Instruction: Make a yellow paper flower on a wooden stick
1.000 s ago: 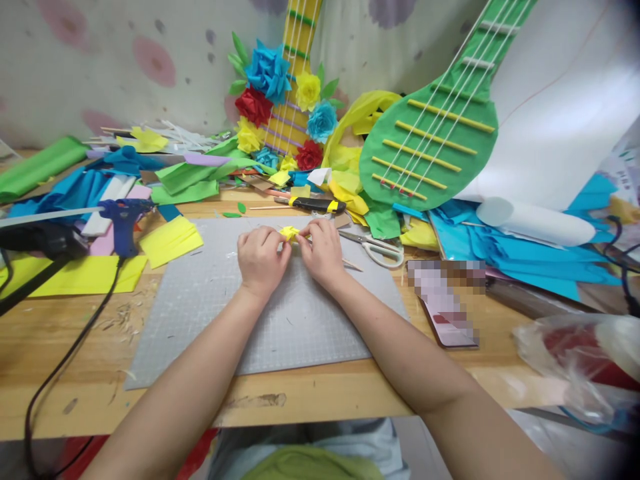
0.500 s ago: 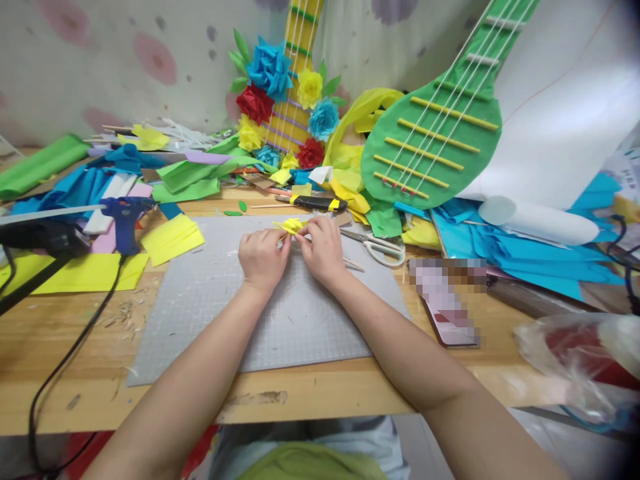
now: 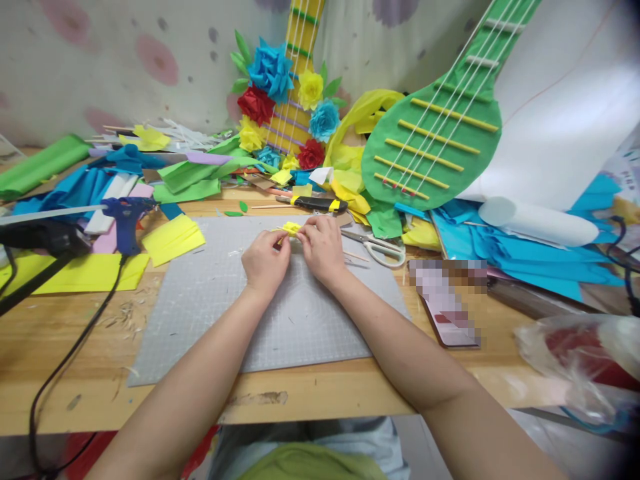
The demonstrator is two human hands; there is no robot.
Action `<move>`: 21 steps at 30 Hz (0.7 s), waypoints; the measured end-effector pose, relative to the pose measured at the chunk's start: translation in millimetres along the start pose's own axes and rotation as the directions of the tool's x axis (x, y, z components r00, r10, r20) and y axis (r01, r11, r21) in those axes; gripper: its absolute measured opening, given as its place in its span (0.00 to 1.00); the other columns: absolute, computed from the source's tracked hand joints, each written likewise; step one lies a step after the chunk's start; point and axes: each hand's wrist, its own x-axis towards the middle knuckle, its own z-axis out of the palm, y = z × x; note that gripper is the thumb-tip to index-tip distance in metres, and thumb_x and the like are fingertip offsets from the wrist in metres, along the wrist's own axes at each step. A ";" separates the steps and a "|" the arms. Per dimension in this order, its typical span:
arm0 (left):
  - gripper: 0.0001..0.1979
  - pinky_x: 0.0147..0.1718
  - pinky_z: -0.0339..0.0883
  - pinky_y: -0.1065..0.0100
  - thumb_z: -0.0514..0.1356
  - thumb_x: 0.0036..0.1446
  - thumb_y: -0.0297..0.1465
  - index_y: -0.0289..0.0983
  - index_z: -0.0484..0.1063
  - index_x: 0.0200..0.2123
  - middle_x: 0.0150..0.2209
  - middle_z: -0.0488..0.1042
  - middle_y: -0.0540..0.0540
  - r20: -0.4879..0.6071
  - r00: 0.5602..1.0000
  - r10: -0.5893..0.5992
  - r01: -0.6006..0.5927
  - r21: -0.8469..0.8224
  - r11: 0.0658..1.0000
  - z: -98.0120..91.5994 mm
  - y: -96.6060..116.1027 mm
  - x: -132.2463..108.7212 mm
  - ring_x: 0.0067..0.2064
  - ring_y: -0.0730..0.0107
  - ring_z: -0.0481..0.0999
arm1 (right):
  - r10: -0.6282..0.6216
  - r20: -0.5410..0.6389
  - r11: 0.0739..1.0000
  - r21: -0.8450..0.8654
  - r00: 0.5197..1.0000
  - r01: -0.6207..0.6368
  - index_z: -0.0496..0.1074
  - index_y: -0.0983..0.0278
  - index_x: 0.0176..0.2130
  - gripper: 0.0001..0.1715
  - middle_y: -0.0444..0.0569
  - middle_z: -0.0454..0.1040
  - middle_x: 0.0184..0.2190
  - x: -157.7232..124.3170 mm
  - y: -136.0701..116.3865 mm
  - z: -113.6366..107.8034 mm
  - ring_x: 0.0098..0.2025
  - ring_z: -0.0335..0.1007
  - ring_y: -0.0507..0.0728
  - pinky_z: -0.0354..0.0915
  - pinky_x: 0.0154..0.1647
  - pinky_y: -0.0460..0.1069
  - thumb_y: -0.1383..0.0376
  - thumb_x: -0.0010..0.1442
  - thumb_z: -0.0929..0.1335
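Both of my hands meet over the far part of a grey cutting mat (image 3: 210, 313). My left hand (image 3: 265, 260) and my right hand (image 3: 323, 248) pinch a small yellow paper flower (image 3: 291, 229) between their fingertips. A thin wooden stick (image 3: 356, 256) pokes out to the right from under my right hand. Most of the flower is hidden by my fingers.
Scissors (image 3: 375, 247) and a black-and-yellow utility knife (image 3: 317, 203) lie just beyond my hands. A blue glue gun (image 3: 121, 217) with its cord sits at the left among yellow, green and blue paper. Two paper guitars, one green (image 3: 430, 143), lean at the back. A phone (image 3: 445, 307) lies on the right.
My hands have shifted slightly away from me on the mat, still working the yellow paper flower, which now shows less between my fingers.
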 end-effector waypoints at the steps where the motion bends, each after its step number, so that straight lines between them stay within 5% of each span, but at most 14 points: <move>1: 0.08 0.32 0.62 0.70 0.55 0.52 0.32 0.40 0.74 0.33 0.31 0.75 0.49 -0.004 1.000 -0.026 0.026 -0.014 1.000 0.3 0.4 0.3 0.33 0.71 0.73 | -0.005 0.002 1.000 0.000 1.000 0.005 0.72 0.63 0.32 0.10 0.52 0.68 0.38 -0.1 0.0 0.6 0.44 0.56 0.59 0.54 0.46 0.54 0.65 0.59 0.62; 6: 0.06 0.34 0.63 0.69 0.57 0.50 0.33 0.40 0.73 0.30 0.32 0.76 0.50 -0.004 0.994 -0.111 0.111 -0.038 0.993 1.8 0.1 1.8 0.34 0.71 0.74 | -0.059 0.003 0.998 -0.024 0.998 0.059 0.72 0.63 0.32 0.10 0.52 0.68 0.38 -0.9 -0.8 2.9 0.44 0.56 0.59 0.54 0.47 0.55 0.65 0.59 0.61; 21: 0.07 0.31 0.61 0.69 0.57 0.51 0.35 0.41 0.73 0.30 0.31 0.76 0.51 0.041 0.993 -0.115 0.116 -0.037 0.992 -0.3 -1.3 2.1 0.30 0.72 0.73 | -0.146 -0.014 0.988 -0.045 0.989 0.145 0.71 0.63 0.33 0.12 0.52 0.66 0.40 -1.9 -3.9 -1.6 0.47 0.54 0.60 0.55 0.50 0.55 0.64 0.60 0.60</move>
